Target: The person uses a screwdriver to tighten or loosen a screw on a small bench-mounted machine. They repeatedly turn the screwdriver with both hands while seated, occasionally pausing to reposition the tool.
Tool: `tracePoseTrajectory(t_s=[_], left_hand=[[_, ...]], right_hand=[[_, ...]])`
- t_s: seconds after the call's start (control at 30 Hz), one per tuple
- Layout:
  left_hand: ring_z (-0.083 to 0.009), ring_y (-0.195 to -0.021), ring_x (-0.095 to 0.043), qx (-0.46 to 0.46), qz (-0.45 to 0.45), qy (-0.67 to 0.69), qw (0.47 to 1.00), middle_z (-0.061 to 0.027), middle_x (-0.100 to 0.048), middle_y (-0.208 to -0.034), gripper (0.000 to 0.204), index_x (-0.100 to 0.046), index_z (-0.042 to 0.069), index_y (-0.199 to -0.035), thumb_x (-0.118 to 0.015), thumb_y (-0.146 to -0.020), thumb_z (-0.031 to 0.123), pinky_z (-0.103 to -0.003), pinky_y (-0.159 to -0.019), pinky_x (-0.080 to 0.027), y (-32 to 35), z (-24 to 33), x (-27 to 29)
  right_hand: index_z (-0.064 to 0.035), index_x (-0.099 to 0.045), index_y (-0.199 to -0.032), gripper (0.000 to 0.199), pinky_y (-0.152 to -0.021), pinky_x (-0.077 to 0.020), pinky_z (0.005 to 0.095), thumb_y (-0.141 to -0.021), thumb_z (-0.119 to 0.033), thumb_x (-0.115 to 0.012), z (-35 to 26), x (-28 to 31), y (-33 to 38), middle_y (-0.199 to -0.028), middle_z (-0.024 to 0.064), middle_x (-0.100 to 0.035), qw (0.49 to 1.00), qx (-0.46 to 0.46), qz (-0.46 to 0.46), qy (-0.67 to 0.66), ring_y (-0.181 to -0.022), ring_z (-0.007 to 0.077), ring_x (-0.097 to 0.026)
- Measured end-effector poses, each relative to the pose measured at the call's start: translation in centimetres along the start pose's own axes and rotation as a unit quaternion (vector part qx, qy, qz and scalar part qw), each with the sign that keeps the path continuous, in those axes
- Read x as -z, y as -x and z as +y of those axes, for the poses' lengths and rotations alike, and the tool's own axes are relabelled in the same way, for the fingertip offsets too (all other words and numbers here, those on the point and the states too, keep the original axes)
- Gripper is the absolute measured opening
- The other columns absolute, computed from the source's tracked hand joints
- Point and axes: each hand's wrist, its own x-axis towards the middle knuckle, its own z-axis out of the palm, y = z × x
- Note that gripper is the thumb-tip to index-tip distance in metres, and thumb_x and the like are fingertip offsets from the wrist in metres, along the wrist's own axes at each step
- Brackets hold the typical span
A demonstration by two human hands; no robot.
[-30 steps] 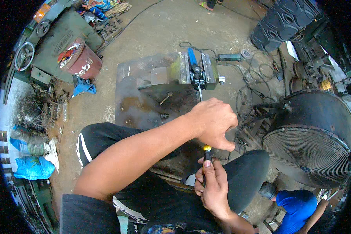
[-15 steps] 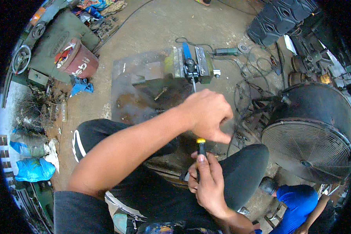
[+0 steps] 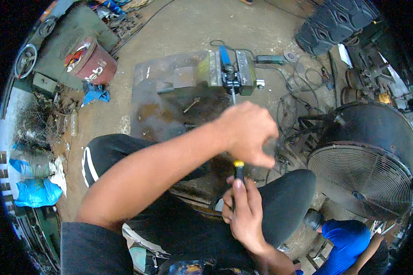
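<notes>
In the lower middle, my right hand [image 3: 244, 208] is closed round the black handle [image 3: 238, 173] of a tool with a yellow end, its thumb lying along it. My left hand [image 3: 250, 133] is just beyond, back upward, fingers curled under and thumb apart. What the left fingers hold is hidden. A thin metal rod [image 3: 234, 98] runs from a bench vise [image 3: 215, 68] to under my left hand; whether it joins the handle is hidden. Between the vise jaws sits a dark metal part [image 3: 231, 79] with a blue strip [image 3: 224, 56] beyond it.
An angle grinder [image 3: 270, 59] and tangled cables [image 3: 303, 75] lie right of the vise. At right stands a large drum fan [image 3: 360, 183]. A red bucket [image 3: 94, 64] is at left. A person in blue [image 3: 342, 238] is at lower right. A loose bolt-like piece [image 3: 192, 104] lies left of the rod.
The whole view has shifted slightly, so the vise appears a little farther right. Both hands keep nearly the same pose, the right still round the black handle.
</notes>
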Motion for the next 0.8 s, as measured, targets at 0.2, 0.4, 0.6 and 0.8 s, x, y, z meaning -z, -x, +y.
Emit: tracePoseTrajectory(t_s=[0.2,0.4,0.6,0.8], left_hand=[[-0.0362,-0.069,-0.069,0.036,0.040,-0.075,0.996,-0.0149,-0.068,-0.068,0.044,-0.066,0.007,-0.065,-0.073,-0.062,0.050,-0.048,-0.062,-0.055,-0.1,0.1,-0.7],[-0.0375,-0.069,-0.068,0.023,0.019,-0.028,0.999,-0.0149,-0.067,-0.068,0.042,-0.066,0.007,-0.065,-0.073,-0.062,0.048,-0.048,-0.062,-0.054,-0.3,0.3,-0.3],[-0.0383,-0.069,-0.067,0.021,-0.023,-0.015,0.999,-0.0148,-0.066,-0.068,0.043,-0.065,0.007,-0.065,-0.072,-0.061,0.049,-0.048,-0.063,-0.054,-0.3,0.5,-0.2],[-0.0385,-0.070,-0.068,0.029,0.014,-0.032,0.999,-0.0158,-0.067,-0.068,0.043,-0.066,0.007,-0.064,-0.073,-0.061,0.049,-0.049,-0.064,-0.055,-0.1,0.5,-0.5]], right_hand=[[-0.0047,-0.051,-0.112,0.030,-0.042,-0.0280,0.0228,-0.110,-0.034,-0.045,0.9,0.9,-0.6,-0.071,0.0007,-0.044,0.991,0.131,-0.041,-0.002,-0.049,0.0056,-0.035],[-0.0054,-0.052,-0.111,0.031,-0.041,-0.0275,0.0230,-0.110,-0.035,-0.046,-0.1,0.7,-0.5,-0.070,0.0005,-0.044,0.997,0.075,0.005,0.021,-0.047,0.0068,-0.035],[-0.0071,-0.051,-0.112,0.029,-0.042,-0.0275,0.0229,-0.110,-0.035,-0.045,0.0,0.5,-0.3,-0.070,-0.0001,-0.043,1.000,0.005,-0.004,-0.022,-0.050,0.0064,-0.036],[-0.0067,-0.051,-0.110,0.029,-0.041,-0.0265,0.0228,-0.110,-0.035,-0.045,0.6,0.6,-0.5,-0.070,0.0000,-0.044,0.999,0.022,-0.007,-0.022,-0.048,0.0065,-0.036]])
